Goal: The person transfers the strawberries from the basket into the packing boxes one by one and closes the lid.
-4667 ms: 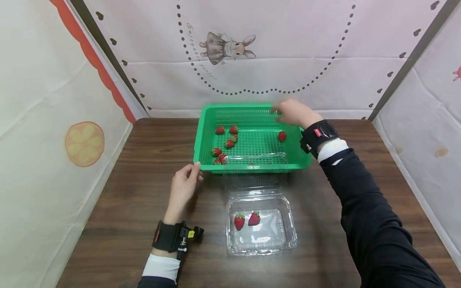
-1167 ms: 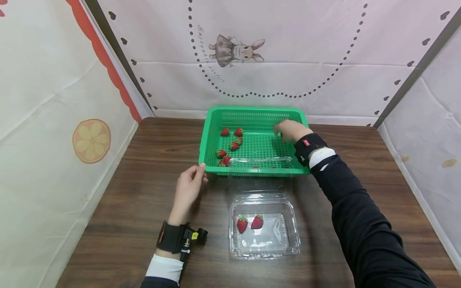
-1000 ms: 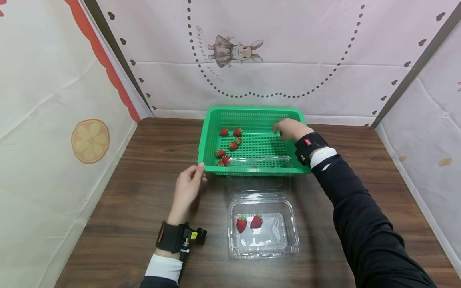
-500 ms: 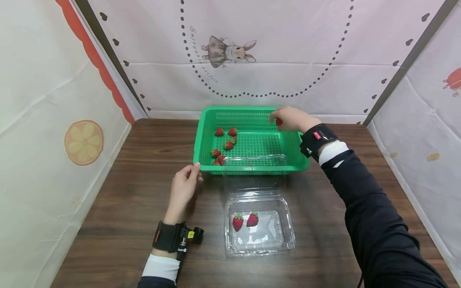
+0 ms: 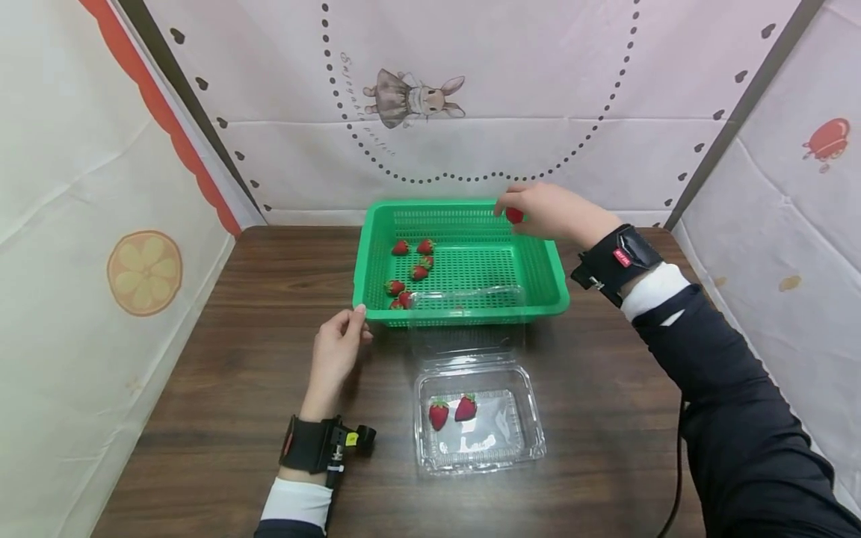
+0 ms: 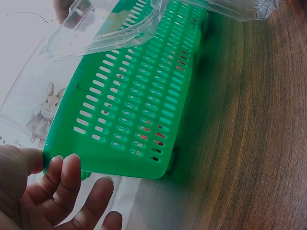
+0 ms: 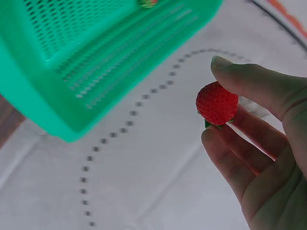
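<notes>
Above far right of green basket (image 5: pixel 366 246), my right hand (image 5: pixel 558 211) pinches strawberry (image 5: pixel 514 215) between thumb and fingers, lifted off basket floor moments ago; picking of this one looks done. My left hand (image 5: pixel 336 347) still pinches basket's near left corner. Clear box (image 5: pixel 471 451) keeps same two strawberries (image 5: pixel 439 415).

The left hand (image 6: pixel 43 194) pinches one end of a green basket (image 6: pixel 108 155) at its rim, thumb on one side and two fingertips against the slotted wall, the remaining fingers clear of it. Red patches (image 6: pixel 144 136) show through the lower slots, and a clear plastic container (image 6: pixel 127 38) overlaps the upper part of the basket. Noted further: a wood-grain table (image 6: pixel 244 124), a white cloth (image 6: pixel 17 91) bearing a rabbit print (image 6: pixel 45 115), and the right hand (image 6: pixel 63 9), partly visible and blurred, beside something red.
</notes>
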Demonstrator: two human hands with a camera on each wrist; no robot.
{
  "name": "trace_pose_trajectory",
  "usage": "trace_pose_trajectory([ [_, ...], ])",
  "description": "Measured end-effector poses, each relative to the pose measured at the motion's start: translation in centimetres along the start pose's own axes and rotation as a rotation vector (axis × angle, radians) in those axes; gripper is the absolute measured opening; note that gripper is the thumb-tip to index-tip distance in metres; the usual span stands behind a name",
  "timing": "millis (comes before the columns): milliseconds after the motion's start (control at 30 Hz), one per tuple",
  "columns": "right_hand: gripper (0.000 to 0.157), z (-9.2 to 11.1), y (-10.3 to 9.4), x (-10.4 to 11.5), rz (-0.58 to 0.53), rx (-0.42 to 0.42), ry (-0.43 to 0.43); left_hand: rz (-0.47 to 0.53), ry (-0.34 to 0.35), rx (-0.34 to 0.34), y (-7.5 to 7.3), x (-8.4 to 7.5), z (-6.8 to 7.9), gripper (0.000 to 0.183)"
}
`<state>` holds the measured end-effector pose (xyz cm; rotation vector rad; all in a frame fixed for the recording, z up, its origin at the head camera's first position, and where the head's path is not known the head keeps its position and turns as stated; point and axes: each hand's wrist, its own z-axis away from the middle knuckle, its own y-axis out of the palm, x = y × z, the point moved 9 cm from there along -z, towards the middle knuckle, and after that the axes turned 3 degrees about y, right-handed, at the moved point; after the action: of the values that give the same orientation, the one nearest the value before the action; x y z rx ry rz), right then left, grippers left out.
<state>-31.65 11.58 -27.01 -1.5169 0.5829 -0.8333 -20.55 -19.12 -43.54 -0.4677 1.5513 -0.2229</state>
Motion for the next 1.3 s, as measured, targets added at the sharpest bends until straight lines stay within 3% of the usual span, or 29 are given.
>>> trace_pose_trajectory([
  [200,0.032,2.6,-1.8,4.2,0.022,-0.084,-0.15,0.003,0.006,-0.003,0.1,-0.1,0.1,0.061],
  [367,0.028,4.5,-1.0,7.0,0.039,-0.095,-0.266,-0.008,-0.003,0.011,0.2,0.2,0.2,0.06],
  [567,0.027,6.5,0.1,9.2,0.034,-0.122,-0.364,-0.044,0.032,0.009,0.0,0.0,-0.1,0.06],
  [833,0.028,8.1,1.9,10.3,0.007,-0.121,-0.396,-0.069,0.039,0.038,0.5,0.0,0.4,0.065],
  [1033,0.03,9.1,3.3,10.3,-0.003,-0.139,-0.405,-0.093,0.055,0.058,1.3,0.1,1.9,0.058],
  [1300,0.035,10.5,7.3,10.6,-0.048,-0.136,-0.406,-0.182,0.051,0.227,3.9,0.6,4.9,0.046],
])
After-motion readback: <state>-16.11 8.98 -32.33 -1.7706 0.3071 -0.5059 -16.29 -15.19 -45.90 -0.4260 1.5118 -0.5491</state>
